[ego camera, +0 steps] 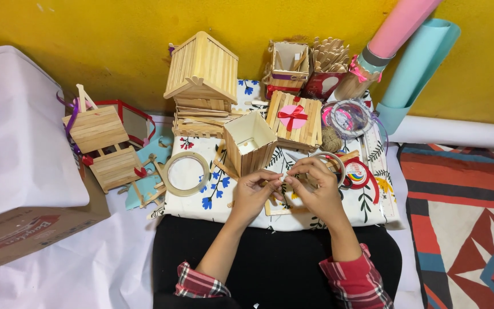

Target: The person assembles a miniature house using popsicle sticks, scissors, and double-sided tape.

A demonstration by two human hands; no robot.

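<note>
Both grips pinch together on a small pale piece [282,179], left hand [251,194] meeting right hand [315,191] just in front of the open stick box [249,143] — seemingly fitting it, careful fingertip alignment needed next.

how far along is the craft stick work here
Looks done: the stick house by the wall and the flat panel with a pink heart and red bow. In hand: the left hand and right hand pinch a small pale piece between their fingertips, just in front of the open stick box. Left, probably: that box is plain, and loose sticks remain in the holder.
</note>
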